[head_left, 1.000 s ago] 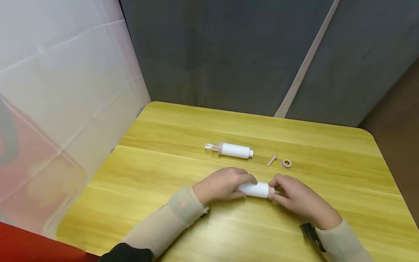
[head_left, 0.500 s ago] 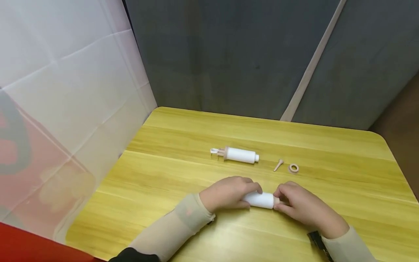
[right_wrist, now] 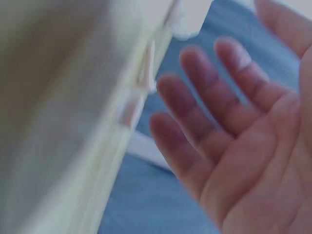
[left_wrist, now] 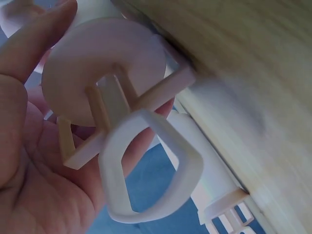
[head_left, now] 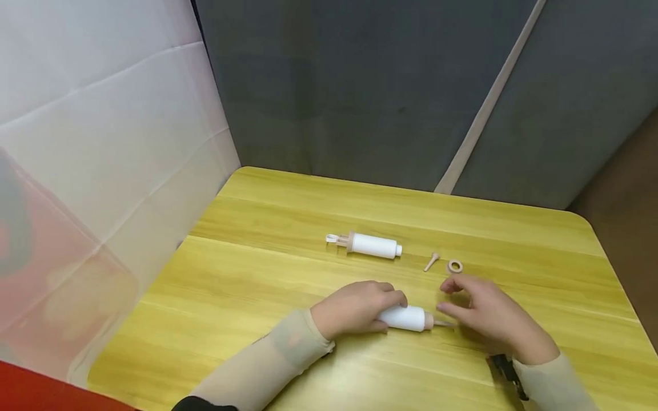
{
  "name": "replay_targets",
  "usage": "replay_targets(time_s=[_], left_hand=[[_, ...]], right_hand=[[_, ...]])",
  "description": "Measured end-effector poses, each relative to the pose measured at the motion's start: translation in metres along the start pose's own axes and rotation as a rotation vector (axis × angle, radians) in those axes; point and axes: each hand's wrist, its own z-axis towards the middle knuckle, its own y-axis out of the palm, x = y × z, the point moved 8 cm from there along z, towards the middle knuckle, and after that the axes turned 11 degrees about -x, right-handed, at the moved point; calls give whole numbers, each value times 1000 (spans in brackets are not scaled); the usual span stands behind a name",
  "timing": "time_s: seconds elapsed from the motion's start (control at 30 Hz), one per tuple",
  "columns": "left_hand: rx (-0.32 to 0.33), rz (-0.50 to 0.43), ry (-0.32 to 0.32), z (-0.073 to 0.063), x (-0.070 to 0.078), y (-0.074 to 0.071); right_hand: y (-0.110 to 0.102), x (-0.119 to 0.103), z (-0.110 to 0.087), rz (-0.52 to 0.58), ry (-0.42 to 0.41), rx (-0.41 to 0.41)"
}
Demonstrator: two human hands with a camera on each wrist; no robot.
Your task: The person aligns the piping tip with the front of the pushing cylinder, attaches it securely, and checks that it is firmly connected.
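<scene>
My left hand (head_left: 354,308) grips a white toy syringe (head_left: 408,318) low over the table. A beige collar with a thin pointed tip (head_left: 443,323) extends from its right end. In the left wrist view, its round beige flange (left_wrist: 68,78) and white loop handle (left_wrist: 191,168) face the camera, with fingers around the barrel. Just right of the tip is my right hand (head_left: 496,317), fingers apart and holding nothing; the right wrist view shows its bare palm (right_wrist: 258,161). Farther back lies a second white toy syringe (head_left: 374,245), without a pointed tip.
Beyond my right hand lie a small beige pointed piece (head_left: 432,262) and a beige ring (head_left: 454,266). The wood-patterned table (head_left: 247,257) meets a grey partition (head_left: 334,103) at the back and a pale printed sheet (head_left: 118,142) at the left.
My right hand has let go of the syringe's beige tip end and drawn back to the right, fingers spreading. The left hand keeps its grip on the barrel. The head view has shifted slightly.
</scene>
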Motion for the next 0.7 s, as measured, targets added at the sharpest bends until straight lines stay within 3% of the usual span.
replay_targets(time_s=[0.17,0.27,0.37,0.47,0.63,0.7], left_hand=[[-1,32,-31,9,2,-1],[-10,46,-45,14,3,-4],[-22,47,-44,19,5,-14],[-42,29,11,25,12,-32],[-126,-23,162,40,27,-67],[-161,-43,186,50,29,-82]], right_hand=[[-41,34,3,-26,196,132],[-49,50,8,-13,277,132],[-48,58,15,10,307,107],[-44,61,20,11,320,83],[-32,62,25,1,326,33],[-29,60,25,-3,317,29]])
